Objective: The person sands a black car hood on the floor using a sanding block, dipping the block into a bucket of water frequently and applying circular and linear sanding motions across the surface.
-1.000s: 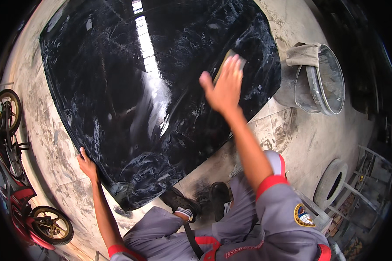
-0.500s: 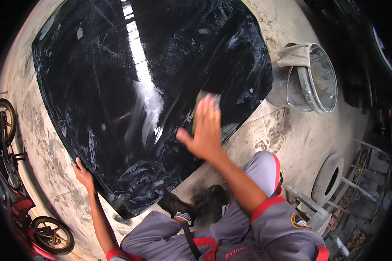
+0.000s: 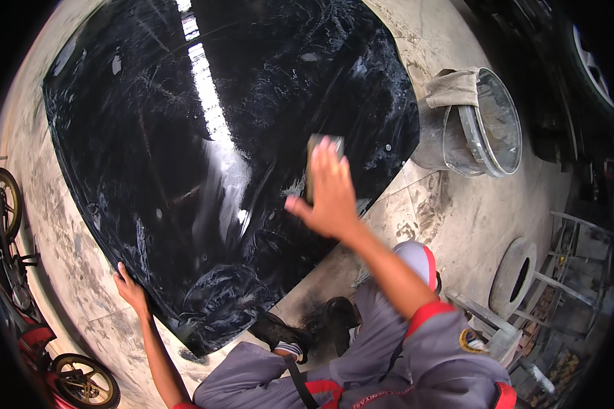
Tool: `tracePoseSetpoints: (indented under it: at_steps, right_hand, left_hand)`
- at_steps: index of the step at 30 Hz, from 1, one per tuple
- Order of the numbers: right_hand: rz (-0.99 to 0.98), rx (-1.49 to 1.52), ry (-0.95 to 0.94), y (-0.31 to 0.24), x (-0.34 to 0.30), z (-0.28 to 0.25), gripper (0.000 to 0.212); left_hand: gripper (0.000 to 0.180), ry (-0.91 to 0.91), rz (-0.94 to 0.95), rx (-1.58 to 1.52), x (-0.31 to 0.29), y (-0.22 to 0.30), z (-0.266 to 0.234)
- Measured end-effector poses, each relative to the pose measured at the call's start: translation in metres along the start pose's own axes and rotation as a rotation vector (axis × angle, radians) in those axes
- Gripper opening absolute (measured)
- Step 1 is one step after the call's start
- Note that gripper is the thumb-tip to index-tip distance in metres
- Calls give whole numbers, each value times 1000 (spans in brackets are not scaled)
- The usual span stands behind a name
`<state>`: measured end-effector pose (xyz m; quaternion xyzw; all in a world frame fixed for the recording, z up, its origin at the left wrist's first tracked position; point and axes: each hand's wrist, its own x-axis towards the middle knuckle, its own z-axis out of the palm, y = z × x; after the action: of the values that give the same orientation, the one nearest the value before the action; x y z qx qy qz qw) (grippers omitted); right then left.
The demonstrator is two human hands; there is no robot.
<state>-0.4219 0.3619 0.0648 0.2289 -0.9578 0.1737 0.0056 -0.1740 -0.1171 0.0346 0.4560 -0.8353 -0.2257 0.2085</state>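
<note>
A large black glossy panel, shaped like a car hood [image 3: 280, 102], lies before me, streaked with whitish smears and a bright reflection. My right hand [image 3: 331, 194] lies over a flat rectangular sanding block [image 3: 312, 144] on the right part of the hood. The fingers stretch along the block and the thumb sticks out to the left; most of the block is hidden under the palm. At the hood's near left edge, my left hand [image 3: 132, 292] holds the rim, with its other fingers partly hidden by the edge.
A grey bucket [image 3: 450, 140] with a beige cloth [image 3: 452, 88] over its rim stands right of the hood. Farther right are a worn tire [image 3: 514, 276] and a metal frame [image 3: 559, 293]. A motorcycle [image 3: 31, 300] stands at the left. My shoes [image 3: 286, 334] rest close to the hood's near edge.
My right hand and the block have shifted slightly across the hood, away from its near right edge. The view has moved a little; my left hand stays on the rim.
</note>
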Motion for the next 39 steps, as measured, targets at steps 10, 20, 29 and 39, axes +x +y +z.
tracePoseSetpoints:
  at_steps: [10,20,29,39]
  right_hand:
    - [-4,70,-93,-20,-25,6,116]
    - [33,-41,120,23,34,-3,108]
    - [335,-12,233,103,128,-31,101]
    - [100,-157,173,70,77,-27,111]
  left_hand:
    - [62,-8,-13,14,0,-1,-4]
    - [60,-8,-47,104,-2,11,-2]
    - [63,44,-24,60,-13,33,20]
    - [64,25,-31,59,-6,29,8]
